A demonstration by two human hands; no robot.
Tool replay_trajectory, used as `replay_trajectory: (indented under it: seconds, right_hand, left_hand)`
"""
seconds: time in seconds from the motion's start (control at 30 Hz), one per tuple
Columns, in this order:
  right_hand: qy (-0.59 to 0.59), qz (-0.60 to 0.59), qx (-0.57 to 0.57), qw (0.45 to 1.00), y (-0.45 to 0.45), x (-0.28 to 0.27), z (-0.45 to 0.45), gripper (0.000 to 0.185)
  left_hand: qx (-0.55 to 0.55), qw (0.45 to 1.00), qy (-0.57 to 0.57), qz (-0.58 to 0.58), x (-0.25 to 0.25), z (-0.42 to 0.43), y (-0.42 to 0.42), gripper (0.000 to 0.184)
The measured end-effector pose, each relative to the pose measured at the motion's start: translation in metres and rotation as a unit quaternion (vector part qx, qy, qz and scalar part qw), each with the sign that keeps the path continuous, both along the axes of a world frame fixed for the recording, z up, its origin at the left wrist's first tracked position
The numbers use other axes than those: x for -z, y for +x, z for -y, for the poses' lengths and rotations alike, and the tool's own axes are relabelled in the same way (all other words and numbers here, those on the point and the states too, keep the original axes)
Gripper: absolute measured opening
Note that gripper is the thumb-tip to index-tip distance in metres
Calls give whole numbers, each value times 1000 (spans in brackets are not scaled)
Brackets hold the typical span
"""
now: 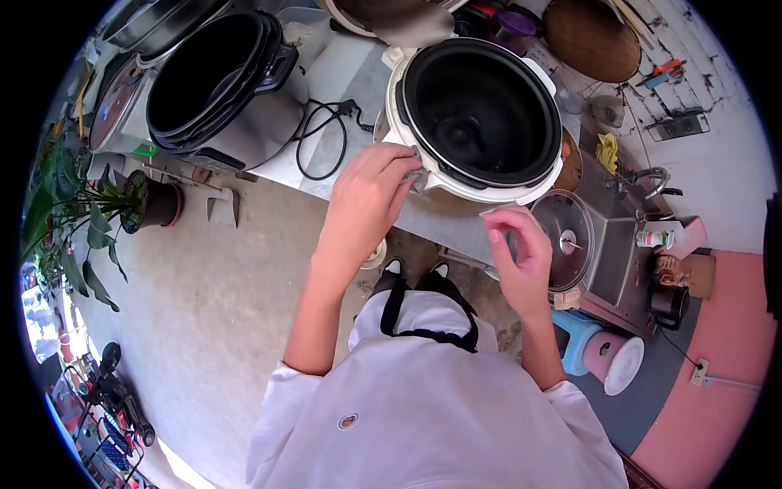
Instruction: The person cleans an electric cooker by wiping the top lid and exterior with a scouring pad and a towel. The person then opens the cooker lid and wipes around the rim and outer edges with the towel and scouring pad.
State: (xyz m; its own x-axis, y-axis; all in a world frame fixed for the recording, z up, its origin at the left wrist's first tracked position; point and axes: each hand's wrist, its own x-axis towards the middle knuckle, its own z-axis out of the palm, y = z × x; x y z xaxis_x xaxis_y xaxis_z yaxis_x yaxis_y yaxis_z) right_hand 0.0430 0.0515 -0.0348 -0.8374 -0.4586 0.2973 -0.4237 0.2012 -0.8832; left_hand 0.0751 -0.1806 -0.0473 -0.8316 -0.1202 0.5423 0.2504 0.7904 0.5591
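Note:
My left hand (371, 196) is closed on a crumpled grey cloth (419, 181) and presses it to the front left side of a white electric cooker (481, 192). The cooker stands lidless on the counter, its dark inner pot (481, 114) showing a raised round spot at the bottom. Just in front of the cooker's lower rim hovers my right hand (523, 254). Its fingers are loosely curled with the thumb apart, and I see nothing held in them.
A larger steel cooker (244, 130) with a black cord (322, 138) stands at left. On the right are a glass lid (564, 232), a metal sink (615, 261) and a faucet (652, 179). A blue and pink stool (595, 354) sits below. A potted plant (151, 204) stands on the floor.

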Motion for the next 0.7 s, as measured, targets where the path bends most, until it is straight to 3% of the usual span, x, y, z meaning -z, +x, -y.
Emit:
replay_trajectory:
  seconds: [0.13,0.2,0.4,0.47,0.53,0.63,0.7]
  right_hand:
    - [-8,28,31,999,11,0,-5,14]
    - [-9,32,46,998,13,1,-10,13]
    - [-38,49,86,994,26,4,-21,11]
    - [-19,41,91,995,30,7,-26,11]
    - [-31,61,105,992,35,11,-32,11]
    - [-48,79,118,989,38,15,-38,11]
    - [-56,87,118,988,41,17,-41,11]
  left_hand:
    - [72,997,23,26,3,4,5,26]
    - [9,998,57,15,9,14,-6,26]
    - [72,996,-53,-26,6,-4,0,27]
    - [-9,995,-91,-40,1,15,-10,31]
    - [-32,994,-91,-47,7,14,-14,31]
    - [60,996,-50,-49,13,-16,1,27]
    - [15,997,-64,-47,9,-3,-5,27]
